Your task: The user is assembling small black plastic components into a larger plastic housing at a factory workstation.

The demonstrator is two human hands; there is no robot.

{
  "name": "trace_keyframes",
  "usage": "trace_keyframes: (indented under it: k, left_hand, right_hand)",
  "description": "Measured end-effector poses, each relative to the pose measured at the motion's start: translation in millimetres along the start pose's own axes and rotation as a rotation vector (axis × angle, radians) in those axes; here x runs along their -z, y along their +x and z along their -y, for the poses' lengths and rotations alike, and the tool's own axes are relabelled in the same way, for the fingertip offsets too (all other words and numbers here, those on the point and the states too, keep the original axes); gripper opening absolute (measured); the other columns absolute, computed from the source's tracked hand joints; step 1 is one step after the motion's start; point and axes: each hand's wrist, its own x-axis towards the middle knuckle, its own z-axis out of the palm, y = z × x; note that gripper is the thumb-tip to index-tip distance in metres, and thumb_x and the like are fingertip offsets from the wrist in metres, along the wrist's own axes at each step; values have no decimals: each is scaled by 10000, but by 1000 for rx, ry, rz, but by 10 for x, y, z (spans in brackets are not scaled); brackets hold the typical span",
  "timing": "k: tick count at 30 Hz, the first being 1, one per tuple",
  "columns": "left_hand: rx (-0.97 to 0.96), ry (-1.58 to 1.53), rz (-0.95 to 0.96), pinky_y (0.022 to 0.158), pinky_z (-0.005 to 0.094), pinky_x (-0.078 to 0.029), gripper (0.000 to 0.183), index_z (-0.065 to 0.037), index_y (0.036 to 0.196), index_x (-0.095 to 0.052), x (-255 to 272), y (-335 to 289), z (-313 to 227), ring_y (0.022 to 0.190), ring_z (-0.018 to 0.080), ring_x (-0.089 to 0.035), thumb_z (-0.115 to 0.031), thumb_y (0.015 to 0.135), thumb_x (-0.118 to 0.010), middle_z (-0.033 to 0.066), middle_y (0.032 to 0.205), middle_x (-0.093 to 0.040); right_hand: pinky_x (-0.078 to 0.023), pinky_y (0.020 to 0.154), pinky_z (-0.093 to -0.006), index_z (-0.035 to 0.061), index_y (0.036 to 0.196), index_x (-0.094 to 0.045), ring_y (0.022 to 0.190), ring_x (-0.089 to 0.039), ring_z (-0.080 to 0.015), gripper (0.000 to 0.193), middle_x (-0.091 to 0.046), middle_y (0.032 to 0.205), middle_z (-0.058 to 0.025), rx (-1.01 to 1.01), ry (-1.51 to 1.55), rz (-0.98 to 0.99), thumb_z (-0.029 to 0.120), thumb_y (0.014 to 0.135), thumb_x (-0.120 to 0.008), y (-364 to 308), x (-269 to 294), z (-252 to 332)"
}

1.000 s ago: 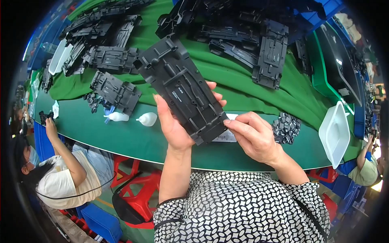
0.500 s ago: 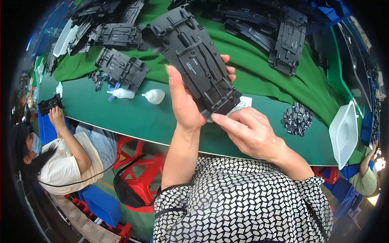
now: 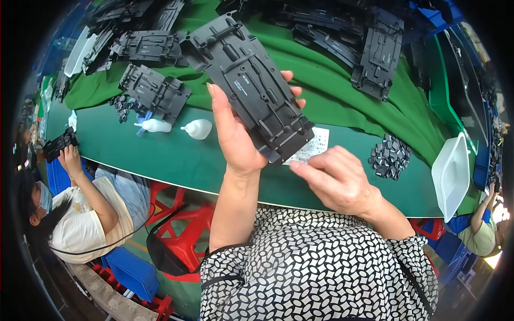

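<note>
1. Hidden: left palm sits behind the black plastic chassis plate [image 3: 251, 88], only thumb and fingertips show. Small white card [image 3: 310, 145] partly covered by the plate's lower end. Top of frame parts cut off by the fisheye rim, detail hard to make out.
2. Left hand [image 3: 235, 139], centre frame: raised off the surface, grip closed round the plate, thumb along its left edge, fingertips curling over the right edge. Plate tilted, long axis running upper left to lower right.
3. Right hand [image 3: 337, 179], centre right: below the plate's lower end, fingers loosely curled, forefinger pointing left just beside the card. Whether it pinches anything, cannot tell.
4. Green surface [image 3: 160, 155] under both hands.
5. Around: two white squeeze bottles [image 3: 176, 127] left of the left hand; pile of small dark parts [image 3: 390, 156] right; white tray [image 3: 452, 174] far right; more black chassis plates [image 3: 152, 91] upper left and top.
6. Another person [image 3: 80, 214] lower left, holding a black part.
</note>
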Motion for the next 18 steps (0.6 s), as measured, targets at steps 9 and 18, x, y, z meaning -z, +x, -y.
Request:
trace_keyframes:
  k: [9,18]
  left_hand:
    - [176,-217,-75,855,508,-492,759,-1,1265,-413,-155,-86,-3,966,291,-587,-620,906,-158,161,1169,-533]
    - [26,-224,38,995,463,-366,606,-164,1407,-242,-113,-97,-79,1196,299,-425,-551,941,-217,129,1338,-405]
  right_hand:
    - [-435,531,-299,39,993,-643,627,-511,-196,400,-527,792,-60,80,-159,-30,28,593,-651,181,163,-36]
    - [-427,508,-225,5,886,-619,603,-539,-168,184,-568,794,-92,-36,-139,-293,-72,722,-647,961,549,-162]
